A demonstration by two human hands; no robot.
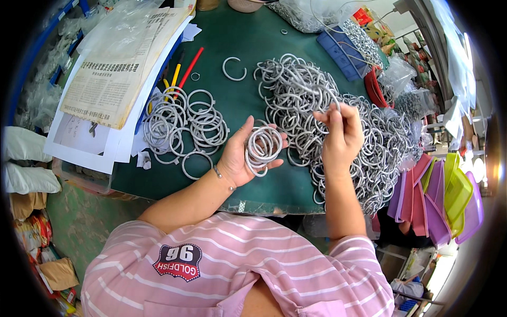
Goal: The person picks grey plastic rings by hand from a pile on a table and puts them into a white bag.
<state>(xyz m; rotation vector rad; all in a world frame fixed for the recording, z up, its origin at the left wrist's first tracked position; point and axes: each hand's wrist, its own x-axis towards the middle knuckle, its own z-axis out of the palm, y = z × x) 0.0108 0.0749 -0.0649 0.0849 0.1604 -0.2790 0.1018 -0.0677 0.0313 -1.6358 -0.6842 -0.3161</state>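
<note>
My left hand (235,157) lies palm up near the front of the table, its fingers curled around a loose stack of grey metal rings (264,147). To its right, my right hand (343,138) is raised over a big heap of grey open rings (364,164). Thumb and fingertips there pinch a grey open ring (330,92), partly lost against the heap behind it. Left of my left hand, a smaller group of grey rings (203,127) overlaps on the table. One single open ring (234,78) lies apart, farther back.
Newspaper (105,79) and white sheets cover the left side of the green table (248,198). Red pen (191,68) and yellow pen (175,76) lie beside them. At the back right stand a blue bin (340,55) and a red container (374,87). Colored plastic trays (422,198) hang at the right.
</note>
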